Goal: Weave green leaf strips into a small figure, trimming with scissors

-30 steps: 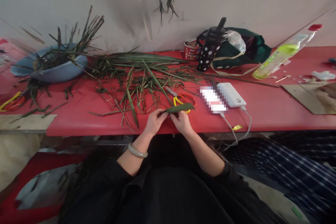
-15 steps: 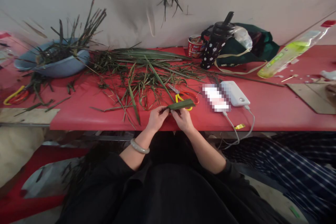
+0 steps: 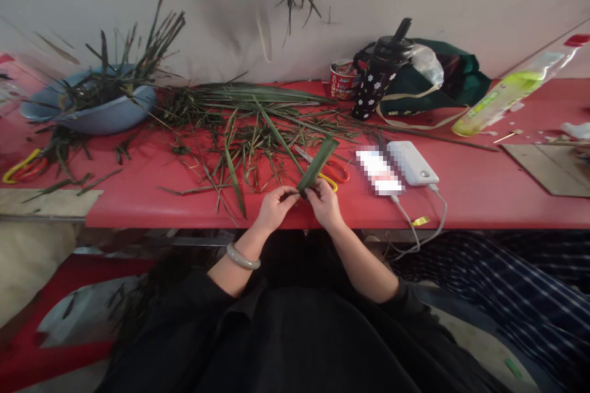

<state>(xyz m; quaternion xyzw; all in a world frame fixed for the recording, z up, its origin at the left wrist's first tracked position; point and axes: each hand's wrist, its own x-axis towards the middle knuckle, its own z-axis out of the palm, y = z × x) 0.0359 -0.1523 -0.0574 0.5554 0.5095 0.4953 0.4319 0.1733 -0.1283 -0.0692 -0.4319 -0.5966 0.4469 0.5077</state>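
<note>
Between my two hands, a broad green leaf strip [image 3: 319,163] points up and to the right above the table's front part. My left hand [image 3: 278,206] pinches its lower end with thumb and forefinger. My right hand [image 3: 325,201] grips the same end from the other side, fingers closed. What exactly lies between the fingertips is partly hidden. Just beyond the right hand lie scissors [image 3: 338,171] with red and yellow handles, partly covered by the strip. Behind the hands spreads a heap of cut green leaves [image 3: 258,141].
A blue basin [image 3: 110,116] of dark stalks stands at the left, near a second pair of scissors [image 3: 27,167]. Rightward are a phone [image 3: 380,171], a white power bank [image 3: 412,163], a black flowered tumbler [image 3: 375,83], a red cup [image 3: 342,81] and a tilted bottle [image 3: 502,98].
The leaf strip has swung from lying nearly level toward the right to pointing steeply up and right. Both hands stay in almost the same place, still closed on its lower end.
</note>
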